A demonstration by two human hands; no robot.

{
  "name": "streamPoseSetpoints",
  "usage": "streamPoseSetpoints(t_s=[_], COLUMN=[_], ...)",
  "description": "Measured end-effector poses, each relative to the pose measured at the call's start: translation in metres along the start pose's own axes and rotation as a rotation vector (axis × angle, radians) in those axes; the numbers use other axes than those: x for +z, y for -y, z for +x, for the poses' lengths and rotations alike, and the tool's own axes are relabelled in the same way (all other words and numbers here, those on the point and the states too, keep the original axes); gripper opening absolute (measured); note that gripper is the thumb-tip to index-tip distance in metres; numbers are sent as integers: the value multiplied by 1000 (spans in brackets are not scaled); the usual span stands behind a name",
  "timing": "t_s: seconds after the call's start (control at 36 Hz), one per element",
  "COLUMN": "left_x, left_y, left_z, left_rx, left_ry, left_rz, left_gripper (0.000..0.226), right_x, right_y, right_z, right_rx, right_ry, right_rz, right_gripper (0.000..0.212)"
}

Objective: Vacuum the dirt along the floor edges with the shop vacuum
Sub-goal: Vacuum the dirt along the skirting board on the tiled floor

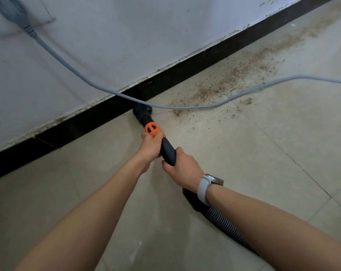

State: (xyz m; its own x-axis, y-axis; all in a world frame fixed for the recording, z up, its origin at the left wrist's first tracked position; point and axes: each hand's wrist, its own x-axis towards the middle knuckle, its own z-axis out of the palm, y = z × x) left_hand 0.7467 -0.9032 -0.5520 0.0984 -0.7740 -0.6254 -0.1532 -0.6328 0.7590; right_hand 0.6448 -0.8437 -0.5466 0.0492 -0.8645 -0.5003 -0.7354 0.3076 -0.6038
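A black vacuum wand with an orange collar points at the foot of the wall. Its round black brush nozzle sits on the floor against the black baseboard. My left hand grips the wand just below the orange collar. My right hand grips the wand's lower end, a watch on its wrist. The ribbed black hose trails back under my right forearm. Brown dirt is strewn along the floor edge to the right of the nozzle.
A grey power cord runs from a plug high on the white wall, sags across the nozzle and loops right over the beige tiled floor. The wall and baseboard slant from lower left to upper right.
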Motion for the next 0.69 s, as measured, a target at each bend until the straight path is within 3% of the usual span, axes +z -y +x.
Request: streamPoseSetpoints(t_s=[0.36, 0.69], left_x=[34, 63], left_y=[-14, 18], left_z=[-17, -59], left_rx=[-44, -66], left_ry=[117, 77], left_rz=[33, 9], left_gripper=[55, 44], right_x=[-21, -30], right_y=[-14, -50], right_z=[-22, -69], right_rx=[139, 158], right_ry=[-84, 19], right_rz=[72, 111], right_gripper=[29, 26])
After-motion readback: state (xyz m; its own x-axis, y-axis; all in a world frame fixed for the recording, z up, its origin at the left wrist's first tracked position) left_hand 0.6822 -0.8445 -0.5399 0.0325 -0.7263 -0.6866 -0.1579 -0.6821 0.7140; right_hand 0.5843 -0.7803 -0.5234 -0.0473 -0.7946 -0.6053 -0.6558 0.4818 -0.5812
